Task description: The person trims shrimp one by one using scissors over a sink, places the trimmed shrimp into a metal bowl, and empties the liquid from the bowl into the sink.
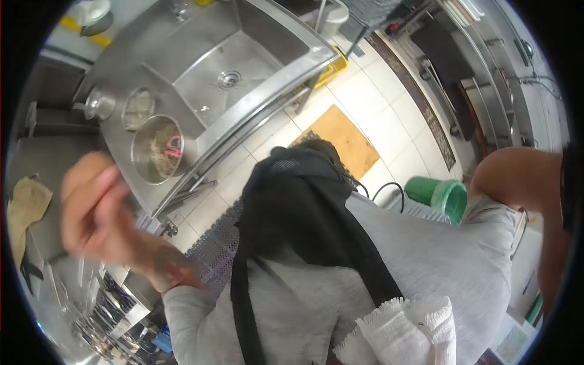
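Note:
My left hand [97,213] is raised at the left, blurred by motion, its fingers curled inward; whether it holds anything cannot be made out. Just beyond it, on the steel sink's side ledge, a metal bowl [141,149] holds pale material and a pink-red object [173,146]. Beside this bowl are a smaller round container [139,109] with pale contents and a small metal pot [99,103]. My right arm [517,167] bends at the right edge, and its hand is out of view.
The steel sink basin [228,79] is at the upper left. A green bucket [435,198] stands on the tiled floor near an orange-brown board [340,143]. Cutlery [112,304] lies at the lower left. A beige cloth [27,213] rests on the left counter. Metal racks [496,79] line the right.

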{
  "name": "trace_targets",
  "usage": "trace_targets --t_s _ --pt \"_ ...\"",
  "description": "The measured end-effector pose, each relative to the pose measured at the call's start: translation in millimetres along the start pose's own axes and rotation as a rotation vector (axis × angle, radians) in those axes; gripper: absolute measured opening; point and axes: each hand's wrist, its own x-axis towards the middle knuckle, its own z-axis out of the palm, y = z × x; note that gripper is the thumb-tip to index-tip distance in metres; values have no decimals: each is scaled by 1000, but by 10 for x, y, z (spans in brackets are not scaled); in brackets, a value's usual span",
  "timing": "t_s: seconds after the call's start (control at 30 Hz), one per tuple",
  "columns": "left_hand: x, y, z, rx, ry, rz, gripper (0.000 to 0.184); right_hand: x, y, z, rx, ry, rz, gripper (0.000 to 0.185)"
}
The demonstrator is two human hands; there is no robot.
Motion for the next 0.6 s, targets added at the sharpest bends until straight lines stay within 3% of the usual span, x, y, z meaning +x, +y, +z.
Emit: trace_targets --t_s 0.03,0.07,0.17,0.4,0.5,0.6 --pt "122 27 -369 -108 -20 164 39 224 -42 13 22 4 -121 40" --pt "410 294 -453 -84 -205 272 59 384 -89 43 31 11 -204 40" --pt "861 929 -663 92 -318 379 61 683 -267 166 87 29 -366 39" --pt "1059 1917 -1247 303 -209 580 57 1251 -310 236 100 106 -544 38" --pt "971 2501 -1552 453 -61 683 55 1737 -302 266 -11 166 -502 37" --pt "1257 3187 -1841 565 -61 811 54 2479 -258 128 -122 372 -402 37"
